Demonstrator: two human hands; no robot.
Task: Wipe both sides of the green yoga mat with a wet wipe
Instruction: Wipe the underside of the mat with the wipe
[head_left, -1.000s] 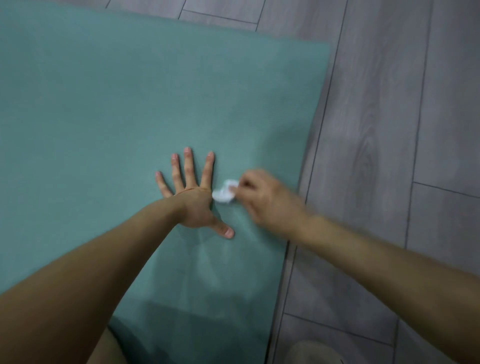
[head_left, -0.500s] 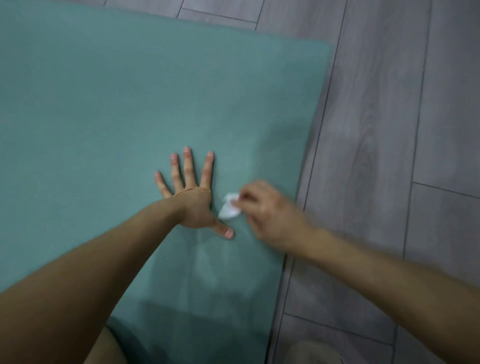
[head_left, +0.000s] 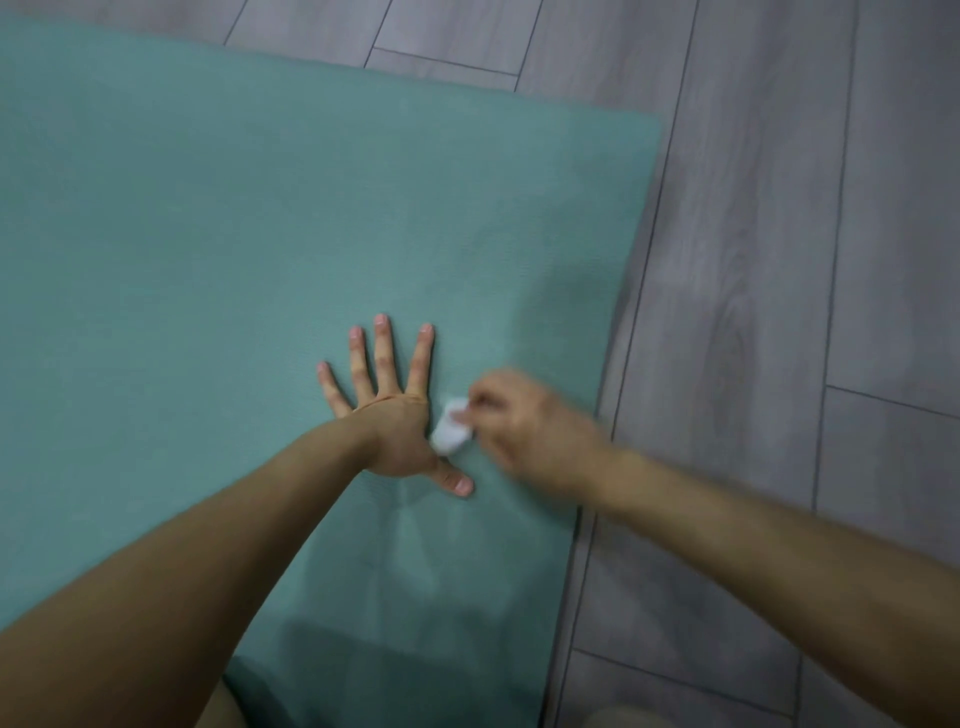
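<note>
1. Grey wood-look plank floor (head_left: 779, 260) all round, with the green yoga mat (head_left: 208, 208) spread flat on it and filling most of the view.
2. Grip first: the right hand (head_left: 524, 431) has its fingers curled and is pinching a small scrunched-up white wet wipe (head_left: 449, 434) at the fingertips. That hand's pretty smeared with blur, so I can't make out which fingers do the pinching.
3. The wipe sits low against the mat, just beside the left hand (head_left: 395, 431), in the gap between its index finger and thumb (head_left: 457, 480). Can't tell whether it actually touches that hand.
4. The left hand is planted palm-down on the mat, fingers (head_left: 382, 353) straight and fanned wide, pointing away from the person, thumb stuck out to the right. It's holding nothing, just pressing flat.
5. Both hands are on the right part of the mat, near its right edge. The right forearm comes in over the bare floor and crosses that edge.
6. One mat corner shows at upper right. The far edge slants from upper left down to that corner. The right edge runs from there toward the bottom of the view, roughly in line with the plank seams.
7. The mat runs out of view on the left and at the bottom, so honestly can't tell which way its long axis goes.
8. A dark shadow lies across the mat's near end.
</note>
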